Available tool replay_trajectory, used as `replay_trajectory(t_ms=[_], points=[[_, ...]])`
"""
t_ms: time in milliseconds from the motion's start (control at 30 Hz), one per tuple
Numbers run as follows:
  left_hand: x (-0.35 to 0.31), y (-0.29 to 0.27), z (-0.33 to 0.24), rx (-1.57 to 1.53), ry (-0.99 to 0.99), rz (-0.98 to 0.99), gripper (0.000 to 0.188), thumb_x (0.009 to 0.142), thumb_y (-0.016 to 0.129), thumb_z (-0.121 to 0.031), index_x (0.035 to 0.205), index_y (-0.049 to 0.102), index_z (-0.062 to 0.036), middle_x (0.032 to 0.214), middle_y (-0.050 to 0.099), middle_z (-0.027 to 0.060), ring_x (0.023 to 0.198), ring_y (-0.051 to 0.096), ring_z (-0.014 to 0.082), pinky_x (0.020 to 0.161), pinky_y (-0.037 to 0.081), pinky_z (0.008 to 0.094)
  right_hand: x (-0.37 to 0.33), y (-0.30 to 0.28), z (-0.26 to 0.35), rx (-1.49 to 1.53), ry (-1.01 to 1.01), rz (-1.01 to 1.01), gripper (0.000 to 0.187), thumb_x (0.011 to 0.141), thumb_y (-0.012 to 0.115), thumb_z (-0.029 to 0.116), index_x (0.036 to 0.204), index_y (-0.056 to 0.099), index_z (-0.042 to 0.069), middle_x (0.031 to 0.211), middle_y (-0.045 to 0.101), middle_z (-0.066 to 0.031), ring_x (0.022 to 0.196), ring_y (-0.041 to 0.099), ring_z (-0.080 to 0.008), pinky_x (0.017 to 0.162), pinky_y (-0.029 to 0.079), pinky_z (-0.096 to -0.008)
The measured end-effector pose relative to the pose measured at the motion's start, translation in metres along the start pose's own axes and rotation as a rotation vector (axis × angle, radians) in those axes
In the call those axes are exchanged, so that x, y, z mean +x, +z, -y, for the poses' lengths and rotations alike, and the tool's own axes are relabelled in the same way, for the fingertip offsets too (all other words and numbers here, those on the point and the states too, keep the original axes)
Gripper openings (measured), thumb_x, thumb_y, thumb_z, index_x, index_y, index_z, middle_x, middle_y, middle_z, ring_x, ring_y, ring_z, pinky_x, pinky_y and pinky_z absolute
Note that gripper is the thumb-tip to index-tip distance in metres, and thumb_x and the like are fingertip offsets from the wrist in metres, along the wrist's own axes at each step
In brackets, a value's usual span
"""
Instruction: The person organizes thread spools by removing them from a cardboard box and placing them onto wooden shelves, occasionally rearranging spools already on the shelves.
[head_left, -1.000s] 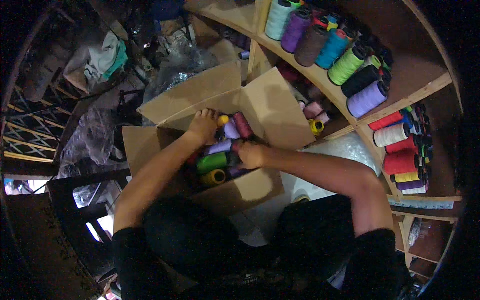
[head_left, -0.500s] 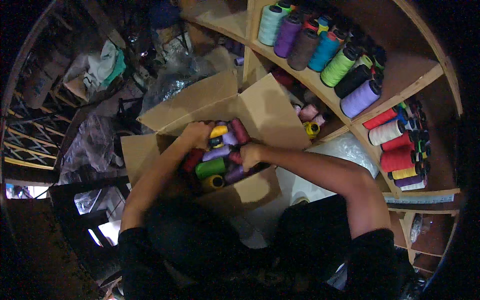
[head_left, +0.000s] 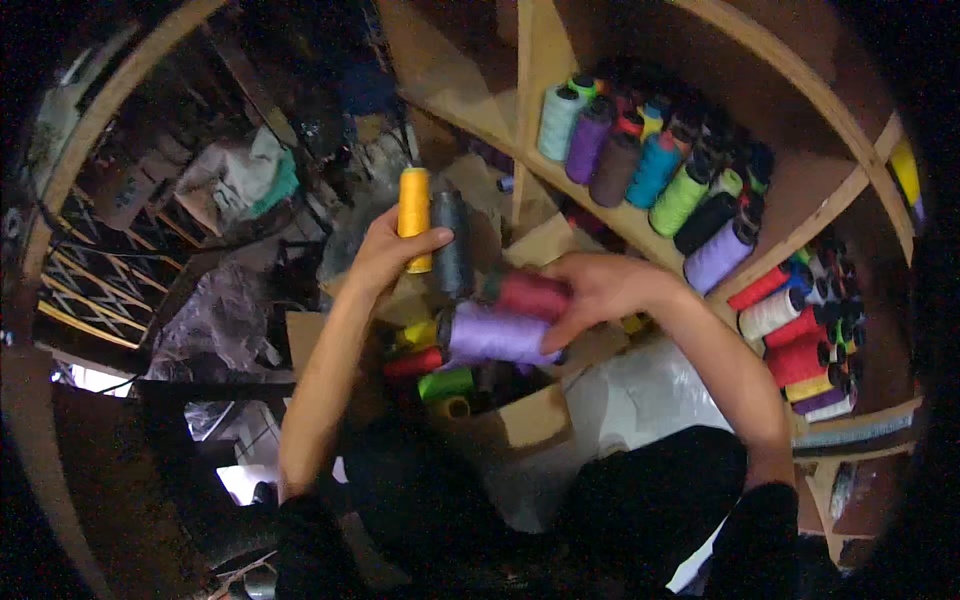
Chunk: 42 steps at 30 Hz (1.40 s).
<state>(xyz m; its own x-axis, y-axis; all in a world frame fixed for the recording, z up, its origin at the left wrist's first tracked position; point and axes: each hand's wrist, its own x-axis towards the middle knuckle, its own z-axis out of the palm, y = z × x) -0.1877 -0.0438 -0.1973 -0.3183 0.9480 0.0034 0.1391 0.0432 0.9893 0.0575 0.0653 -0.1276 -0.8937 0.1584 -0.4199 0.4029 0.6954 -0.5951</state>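
Both hands (head_left: 379, 256) (head_left: 608, 287) risen (carton (head_left: 532, 418) below) | left holds yellow spool (head_left: 414, 207), charcoal spool (head_left: 454, 258) | right, maroon spool (head_left: 530, 296), lavender spool (head_left: 497, 336)

1. A wooden shelf (head_left: 635, 232) carries a row of thread spools along its front edge: pale blue (head_left: 558, 125), purple (head_left: 588, 138), brown (head_left: 613, 170), teal (head_left: 654, 170), lime green (head_left: 678, 200), black (head_left: 706, 222) and lavender (head_left: 720, 255).
2. More spools crowd behind that row, too dark to sort by colour.
3. Right of the divider (head_left: 800, 232), the same shelf bears a second group, including red (head_left: 795, 355), white (head_left: 770, 313) and yellow (head_left: 808, 385) spools.
4. A cardboard box (head_left: 535, 415) holds red (head_left: 413, 362) and green (head_left: 447, 385) spools, among others; what it stands on is hard to tell.
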Motion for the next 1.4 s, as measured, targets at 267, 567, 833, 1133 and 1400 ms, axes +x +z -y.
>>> replay_trajectory(t_ms=[267, 567, 833, 1133, 1400], points=[[-0.009, 0.071, -0.063, -0.613, -0.056, -0.143, 0.044, 0.083, 0.059, -0.045, 0.111, 0.05, -0.0122, 0.096, 0.059, 0.0023, 0.086, 0.058, 0.0168, 0.065, 0.05, 0.0327, -0.012, -0.025, 0.032, 0.403, -0.132, -0.854, 0.041, 0.072, 0.07, 0.044, 0.088, 0.063, 0.007, 0.063, 0.059, -0.0038, 0.053, 0.055, -0.0133, 0.053, 0.045, -0.0295], [-0.016, 0.096, -0.054, -0.633, -0.124, 0.1, 0.056, 0.084, 0.052, -0.051, 0.127, 0.043, -0.0176, 0.124, 0.05, 0.0029, 0.111, 0.049, 0.0231, 0.088, 0.043, 0.0463, -0.023, -0.03, 0.027, 0.321, 0.025, -0.608, 0.051, 0.07, 0.071, 0.049, 0.087, 0.06, 0.003, 0.066, 0.061, -0.0045, 0.053, 0.06, -0.0113, 0.05, 0.049, -0.0276], [-0.018, 0.086, -0.054, -0.798, -0.015, 0.159, 0.043, 0.084, 0.051, -0.04, 0.119, 0.048, -0.0159, 0.119, 0.052, 0.0064, 0.109, 0.051, 0.0267, 0.091, 0.041, 0.059, -0.051, -0.035, 0.025, 0.494, -0.114, -0.725, 0.044, 0.073, 0.072, 0.038, 0.09, 0.059, 0.0, 0.063, 0.062, -0.0055, 0.052, 0.06, -0.0113, 0.048, 0.049, -0.0252], [-0.036, 0.106, -0.061, -0.847, -0.04, 0.053, 0.045, 0.078, 0.058, -0.03, 0.119, 0.046, -0.0161, 0.112, 0.053, 0.0082, 0.104, 0.051, 0.0272, 0.09, 0.039, 0.0598, -0.037, -0.019, 0.016, 0.763, -0.328, -0.54, 0.039, 0.066, 0.075, 0.025, 0.091, 0.058, 0.0, 0.073, 0.061, -0.0039, 0.063, 0.057, -0.0104, 0.056, 0.046, -0.0254], [-0.045, 0.062, -0.089, -0.776, 0.28, 0.123, 0.043, 0.083, 0.052, -0.017, 0.123, 0.039, -0.0133, 0.12, 0.048, 0.0158, 0.111, 0.049, 0.0313, 0.089, 0.041, 0.051, -0.161, -0.04, 0.021, 0.969, -0.289, -0.658, 0.045, 0.088, 0.048, 0.033, 0.115, 0.049, -0.004, 0.087, 0.059, -0.0111, 0.066, 0.06, -0.0164, 0.053, 0.05, -0.028]])
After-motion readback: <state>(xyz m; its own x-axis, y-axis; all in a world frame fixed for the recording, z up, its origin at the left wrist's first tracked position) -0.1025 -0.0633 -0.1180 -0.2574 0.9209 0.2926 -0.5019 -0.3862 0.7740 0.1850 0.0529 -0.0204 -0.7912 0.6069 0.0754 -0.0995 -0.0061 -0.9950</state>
